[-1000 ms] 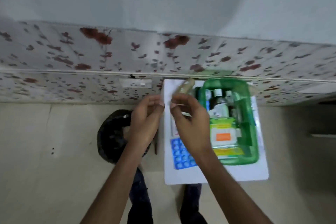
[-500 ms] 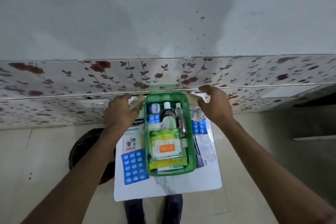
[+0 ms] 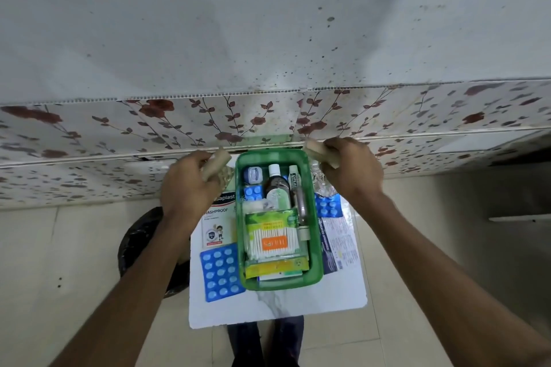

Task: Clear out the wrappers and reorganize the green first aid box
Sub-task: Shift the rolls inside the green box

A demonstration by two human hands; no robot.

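The green first aid box (image 3: 316, 262) sits on a small white table (image 3: 277, 307), packed with a dark bottle (image 3: 275, 185), a white jar (image 3: 253, 174), a tube (image 3: 293, 179), a cotton swab pack (image 3: 272, 240) and yellow packets. My left hand (image 3: 187, 188) is closed on a beige roll (image 3: 216, 162) just left of the box's far corner. My right hand (image 3: 351, 171) grips another beige roll (image 3: 316, 152) at the box's far right corner. A clear crumpled wrapper (image 3: 320, 180) lies under my right hand.
A plaster box (image 3: 217, 217) and a blue blister pack (image 3: 220, 272) lie left of the green box. Another blue blister pack (image 3: 328, 205) and a printed packet (image 3: 340, 243) lie to its right. A black bin (image 3: 143, 247) stands on the floor at left. The flowered wall panel (image 3: 208, 119) is close behind.
My hands have spread from the table's left side to either far corner of the box, and each now holds a beige roll. The view has shifted so the box is centred.
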